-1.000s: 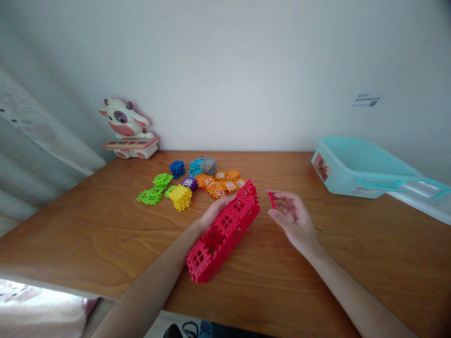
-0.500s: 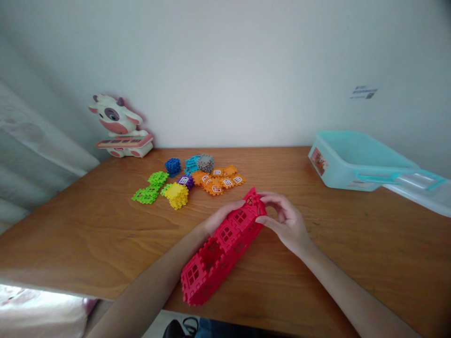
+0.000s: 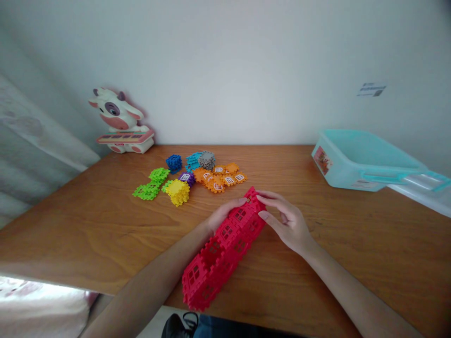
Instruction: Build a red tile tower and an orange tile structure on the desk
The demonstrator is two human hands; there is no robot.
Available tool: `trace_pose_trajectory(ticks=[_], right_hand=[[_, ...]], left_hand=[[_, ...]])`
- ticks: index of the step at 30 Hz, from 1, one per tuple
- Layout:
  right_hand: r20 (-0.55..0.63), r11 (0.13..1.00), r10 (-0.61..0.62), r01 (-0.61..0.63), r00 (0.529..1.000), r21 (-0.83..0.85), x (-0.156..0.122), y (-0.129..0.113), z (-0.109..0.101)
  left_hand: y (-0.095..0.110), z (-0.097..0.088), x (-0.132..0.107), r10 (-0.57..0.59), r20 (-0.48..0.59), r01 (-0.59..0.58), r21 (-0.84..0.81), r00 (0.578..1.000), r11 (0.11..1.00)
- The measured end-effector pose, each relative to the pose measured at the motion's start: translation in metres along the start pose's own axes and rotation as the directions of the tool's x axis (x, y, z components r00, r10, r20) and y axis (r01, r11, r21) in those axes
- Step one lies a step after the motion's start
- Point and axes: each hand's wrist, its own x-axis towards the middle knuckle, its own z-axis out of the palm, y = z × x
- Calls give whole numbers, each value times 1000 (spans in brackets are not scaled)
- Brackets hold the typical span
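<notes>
Red interlocking plastic block structure (image 3: 223,253), long and hollow with small window panels, lay slanted across the wooden desk (image 3: 88,234), its lower end near the desk's near edge. The left hand (image 3: 225,215) gripped its upper part from the left side, while the right hand (image 3: 283,223) closed on the far end from the right, with the fingers (image 3: 268,199) curled over the top.

Beyond the hands, well apart from them, lay lime-green block pieces (image 3: 151,184), a yellow block cluster (image 3: 178,191), a blue block cube (image 3: 174,163), a purple block clump (image 3: 186,177), a grey block clump (image 3: 206,159), teal block pieces (image 3: 192,161) and orange window blocks (image 3: 218,180). A white-and-pink toy cow (image 3: 118,117) with a pink keyboard stood at the far left corner, and a pale teal plastic storage bin (image 3: 352,162) sat at the far right.
</notes>
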Motion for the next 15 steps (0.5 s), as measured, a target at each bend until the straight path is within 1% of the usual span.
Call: trace_pose_trajectory(ticks=[3,7,12,15], right_hand=[[-11,998,-59,59,998,-4,1,3,0],[-7,996,-89,88,996,-25,0,5,0],[-3,987,-135,134,991,-87,1,2,-2],[4,977,-157,156,988,-142,2,-1,-3]], left_hand=[[0,2,-1,-29,9,30,-51,1000,998],[-2,3,0,-45,19,46,-102,999,994],[-4,-1,2,-30,53,34,-91,998,995],[-3,-2,2,-52,74,59,-102,996,993]])
